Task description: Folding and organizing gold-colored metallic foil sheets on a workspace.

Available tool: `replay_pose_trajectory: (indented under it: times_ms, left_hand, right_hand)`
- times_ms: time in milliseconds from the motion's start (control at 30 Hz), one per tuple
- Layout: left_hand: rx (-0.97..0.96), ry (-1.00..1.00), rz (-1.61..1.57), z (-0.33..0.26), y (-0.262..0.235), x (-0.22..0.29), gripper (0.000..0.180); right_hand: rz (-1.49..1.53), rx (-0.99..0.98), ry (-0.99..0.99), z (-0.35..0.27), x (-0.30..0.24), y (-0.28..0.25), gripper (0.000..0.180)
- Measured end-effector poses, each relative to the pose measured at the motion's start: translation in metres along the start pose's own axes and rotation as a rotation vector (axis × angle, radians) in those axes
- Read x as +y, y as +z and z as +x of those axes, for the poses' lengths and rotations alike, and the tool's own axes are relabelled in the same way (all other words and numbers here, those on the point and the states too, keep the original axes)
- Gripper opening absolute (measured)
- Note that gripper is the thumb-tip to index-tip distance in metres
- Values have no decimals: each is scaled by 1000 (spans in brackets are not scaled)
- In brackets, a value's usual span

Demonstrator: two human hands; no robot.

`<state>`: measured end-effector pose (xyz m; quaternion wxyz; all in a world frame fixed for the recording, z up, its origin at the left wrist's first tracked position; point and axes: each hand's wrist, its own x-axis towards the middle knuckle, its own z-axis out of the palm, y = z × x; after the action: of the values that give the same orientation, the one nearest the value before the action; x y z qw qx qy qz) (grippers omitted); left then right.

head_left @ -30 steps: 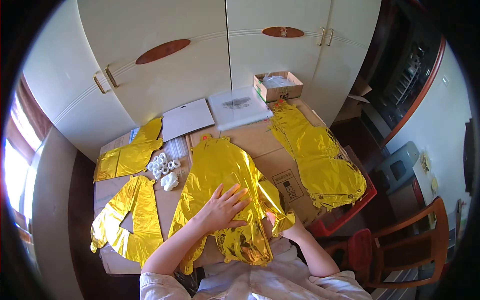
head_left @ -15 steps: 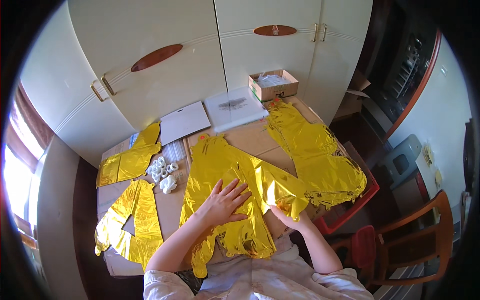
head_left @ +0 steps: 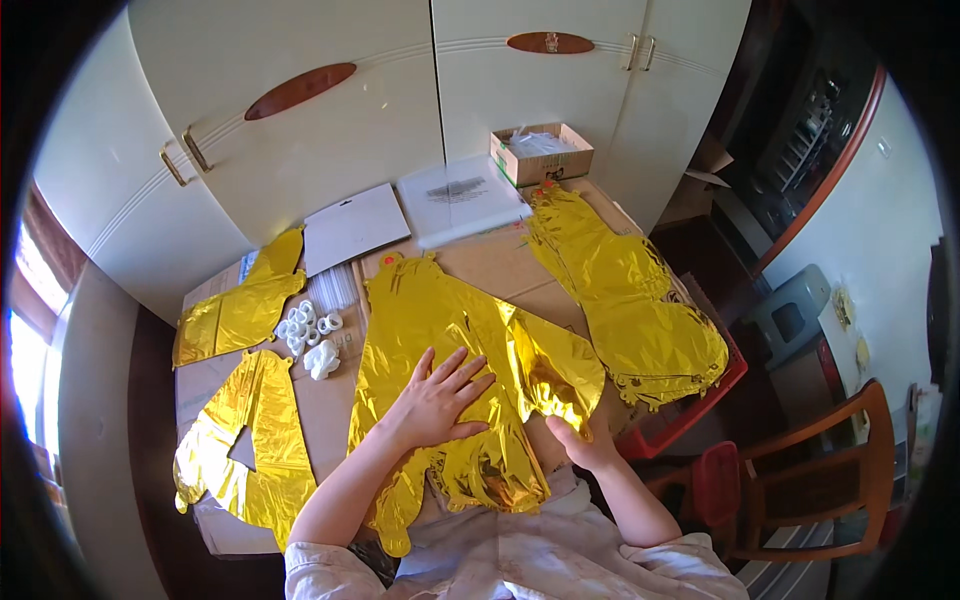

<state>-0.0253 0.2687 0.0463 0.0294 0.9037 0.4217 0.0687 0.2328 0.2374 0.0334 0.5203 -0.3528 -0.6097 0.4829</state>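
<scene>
A large gold foil balloon (head_left: 420, 310), flat and uninflated, lies in the middle of the cardboard-covered table. My left hand (head_left: 438, 402) rests on it with fingers spread and the palm down, so it is open. At the balloon's right side my right hand (head_left: 585, 445) pinches the near edge of a lifted, creased flap; the foil hides some of its fingers. The flap bends up and catches the light. Beneath my forearms, the balloon's lower end hangs toward my lap.
More flat gold foil balloons lie around: a bulky stack (head_left: 630, 300) at right, a triangular-holed one (head_left: 262, 440) at near left, another (head_left: 240, 310) behind. White rolls (head_left: 305, 325), a white card (head_left: 357, 228), a clear plastic bag (head_left: 465, 205) and a cardboard box (head_left: 541, 160) sit farther back. A wooden chair (head_left: 875, 440) stands right.
The lifted flap has shifted slightly and bends differently near my right hand. The view has moved a little, and my left hand stays on the foil.
</scene>
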Motion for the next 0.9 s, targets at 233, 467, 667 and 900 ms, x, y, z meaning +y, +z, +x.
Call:
replay_pose_trajectory:
  times_ms: [233,467,667,900]
  left_hand:
    - [35,5,-11,-1,5,-2,71]
    - [141,37,-339,-10,15,-15,68]
    - [125,78,-326,-11,48,-34,58]
    - [114,7,-652,-13,25,-25,47]
  right_hand:
    - [-521,-231,-158,-6,2,11,66]
    - [-724,-430,-257,-18,-19,51,74]
    - [-806,-460,-317,-22,-9,65,66]
    - [-796,-506,-309,-21,-14,71,67]
